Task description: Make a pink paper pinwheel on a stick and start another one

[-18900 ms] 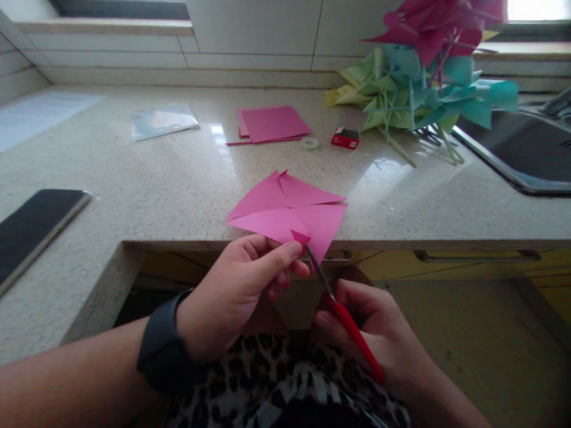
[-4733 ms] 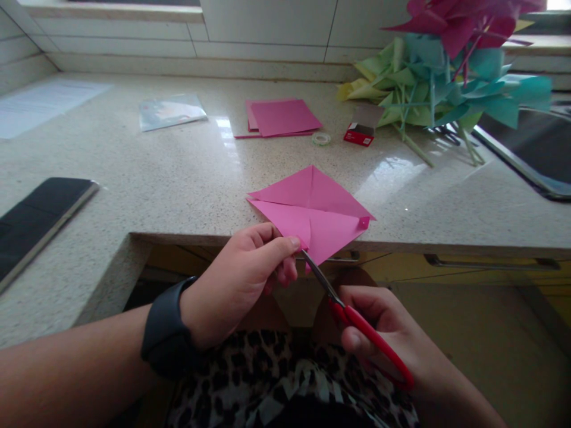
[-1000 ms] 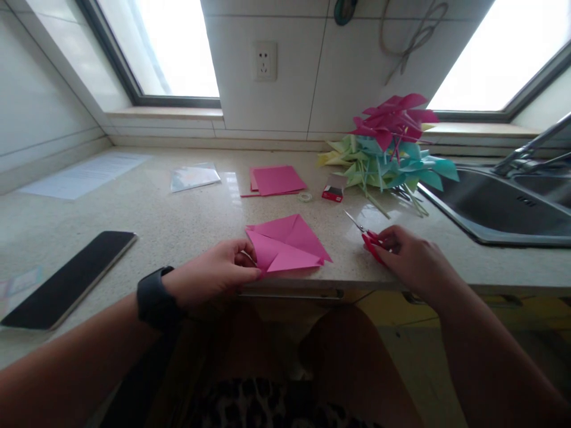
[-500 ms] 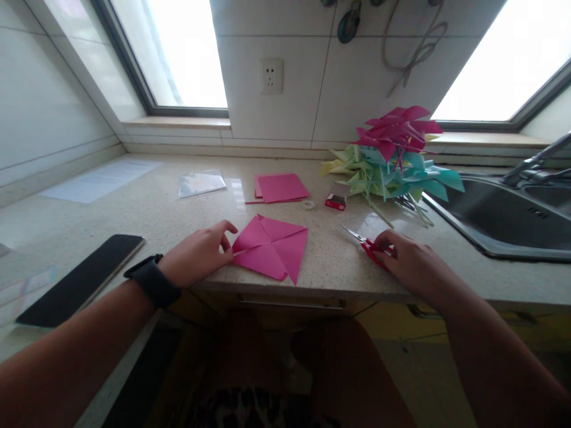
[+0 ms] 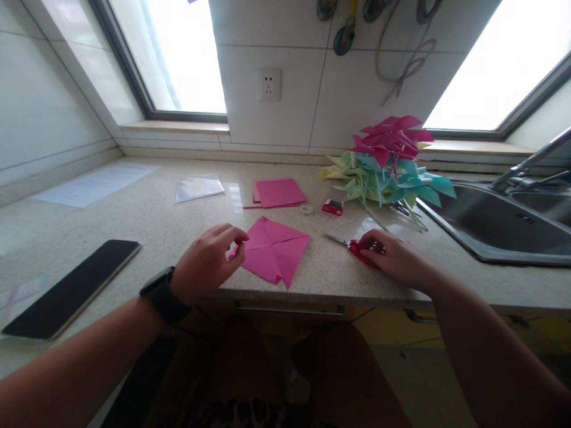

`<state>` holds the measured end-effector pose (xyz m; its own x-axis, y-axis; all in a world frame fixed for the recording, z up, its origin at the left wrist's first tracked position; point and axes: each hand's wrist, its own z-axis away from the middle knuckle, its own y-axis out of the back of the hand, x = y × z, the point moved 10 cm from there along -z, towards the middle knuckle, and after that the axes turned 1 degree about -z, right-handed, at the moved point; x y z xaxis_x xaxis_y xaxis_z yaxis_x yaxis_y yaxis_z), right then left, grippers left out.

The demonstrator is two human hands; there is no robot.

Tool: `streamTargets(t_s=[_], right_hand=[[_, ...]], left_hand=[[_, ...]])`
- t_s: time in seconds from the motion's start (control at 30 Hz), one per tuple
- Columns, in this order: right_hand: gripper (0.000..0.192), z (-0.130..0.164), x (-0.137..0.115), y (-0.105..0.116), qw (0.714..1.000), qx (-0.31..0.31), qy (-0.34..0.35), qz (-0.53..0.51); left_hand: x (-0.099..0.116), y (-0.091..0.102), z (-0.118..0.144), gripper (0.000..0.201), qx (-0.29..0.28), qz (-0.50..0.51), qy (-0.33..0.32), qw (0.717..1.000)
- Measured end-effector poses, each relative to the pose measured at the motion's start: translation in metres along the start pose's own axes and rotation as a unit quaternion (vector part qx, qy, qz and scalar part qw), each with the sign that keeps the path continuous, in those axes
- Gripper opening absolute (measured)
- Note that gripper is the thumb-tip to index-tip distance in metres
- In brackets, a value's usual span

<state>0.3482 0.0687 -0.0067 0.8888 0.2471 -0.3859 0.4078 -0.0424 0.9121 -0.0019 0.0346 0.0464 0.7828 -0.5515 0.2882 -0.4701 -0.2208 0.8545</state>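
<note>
Cutting looks finished; I judge the step in hand to be the change from scissors to folding.

Pink paper square (image 5: 274, 252) lies flat on the countertop (image 5: 156, 220) near its front edge, between my two hands. Creases cross at its middle and slits run in from the corners, so it reads as four loose flaps.

Left hand (image 5: 207, 264): sits at the paper's left corner, fingers curled, thumb and forefinger drawn close together at the corner tip. Whether the flap is truly pinched or only touched, I cannot tell; the fingers hide the contact. A dark watch (image 5: 163, 294) sits on that wrist.

Right hand (image 5: 392, 258): lies low on the counter, well to the right of the paper, fingers loosely bent over the red handles of the scissors (image 5: 354, 246). Blades point left toward the paper and look closed, resting on the stone. The hold is slack, more a covering than a grasp.

Next move, as I judge it: free the right hand from the scissors, then lift one corner flap toward the centre without tearing the slit, holding the centre down.

Further back: stack of pink sheets (image 5: 276, 193), small tape roll (image 5: 306, 210), red box (image 5: 332, 205), heap of finished pinwheels (image 5: 388, 163). Phone (image 5: 71, 288) to my left.
</note>
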Motion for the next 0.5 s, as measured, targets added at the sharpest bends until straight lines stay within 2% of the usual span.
streamTargets(t_s=[0.13, 0.27, 0.4, 0.5], right_hand=[[0.018, -0.014, -0.008, 0.001, 1.0, 0.011, 0.013, 0.012], [0.017, -0.038, -0.02, 0.018, 0.998, 0.035, 0.014, 0.041], [0.021, -0.075, -0.029, 0.042, 0.992, 0.101, -0.004, 0.075], [0.028, -0.102, -0.03, 0.04, 0.988, 0.118, -0.016, 0.101]], left_hand=[[0.035, -0.016, 0.009, 0.013, -0.03, 0.051, -0.113, 0.992], [0.06, -0.035, 0.021, 0.017, -0.095, 0.074, -0.186, 0.975], [0.069, -0.045, 0.028, 0.022, -0.128, 0.049, -0.217, 0.966], [0.071, -0.044, 0.028, 0.022, -0.114, 0.035, -0.23, 0.966]])
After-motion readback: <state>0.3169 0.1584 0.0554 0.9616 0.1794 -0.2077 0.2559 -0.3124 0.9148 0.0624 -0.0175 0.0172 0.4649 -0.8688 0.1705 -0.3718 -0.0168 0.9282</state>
